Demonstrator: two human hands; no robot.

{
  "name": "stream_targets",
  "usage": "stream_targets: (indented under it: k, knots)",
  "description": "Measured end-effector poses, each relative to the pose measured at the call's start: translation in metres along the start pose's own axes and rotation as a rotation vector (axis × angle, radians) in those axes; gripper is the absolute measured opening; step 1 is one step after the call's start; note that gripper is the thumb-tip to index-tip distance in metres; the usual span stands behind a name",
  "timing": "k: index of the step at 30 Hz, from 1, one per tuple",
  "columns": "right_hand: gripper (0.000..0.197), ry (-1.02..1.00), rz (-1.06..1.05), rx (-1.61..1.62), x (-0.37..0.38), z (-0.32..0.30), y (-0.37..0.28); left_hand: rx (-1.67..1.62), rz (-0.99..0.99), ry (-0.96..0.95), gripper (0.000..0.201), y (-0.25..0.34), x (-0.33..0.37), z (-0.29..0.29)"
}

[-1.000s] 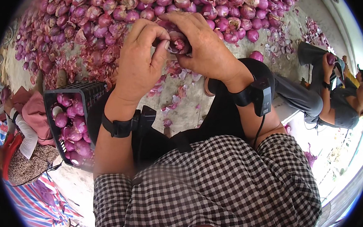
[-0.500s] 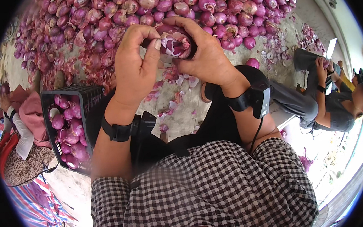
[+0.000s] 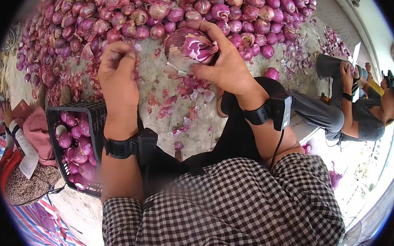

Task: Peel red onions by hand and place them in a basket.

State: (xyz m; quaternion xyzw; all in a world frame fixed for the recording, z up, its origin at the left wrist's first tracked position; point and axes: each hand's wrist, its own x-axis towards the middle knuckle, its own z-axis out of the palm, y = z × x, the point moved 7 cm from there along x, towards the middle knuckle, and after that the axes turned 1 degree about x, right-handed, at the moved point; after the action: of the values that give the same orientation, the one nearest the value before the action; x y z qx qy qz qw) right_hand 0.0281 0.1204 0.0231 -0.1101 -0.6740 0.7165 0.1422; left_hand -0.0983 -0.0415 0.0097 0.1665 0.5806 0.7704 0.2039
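My right hand [image 3: 224, 60] is wrapped round a large red onion [image 3: 185, 44], fingers over its far side and thumb at its near edge. Part of the onion's skin is torn back, showing purple and white layers, and a pale loose flap hangs at its lower left. Apart from the onion, to its left, my left hand [image 3: 118, 73] is closed, thumb pressed against curled fingers. Whatever it may pinch is hidden.
A wide heap of red onions [image 3: 122, 15] spreads ahead. Peeled skins [image 3: 185, 119] litter the concrete floor. A black plastic crate [image 3: 95, 124] with peeled onions stands at my left. One person [image 3: 372, 112] sits at right, another [image 3: 27, 147] at left.
My left hand has moved away from the onion to the left. The right hand keeps hold of the onion, which now shows more of its side.
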Motion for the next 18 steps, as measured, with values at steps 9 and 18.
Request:
stream_targets:
  k: [9,18]
  knots:
    - [0.068,0.039,-0.221,-0.318,-0.001,0.006,-0.012,0.548,0.198,-0.189,0.016,0.019,-0.008,0.042]
    - [0.071,0.052,-0.323,-0.528,-0.002,0.012,-0.013,0.603,0.184,-0.178,0.027,0.018,-0.013,0.051]
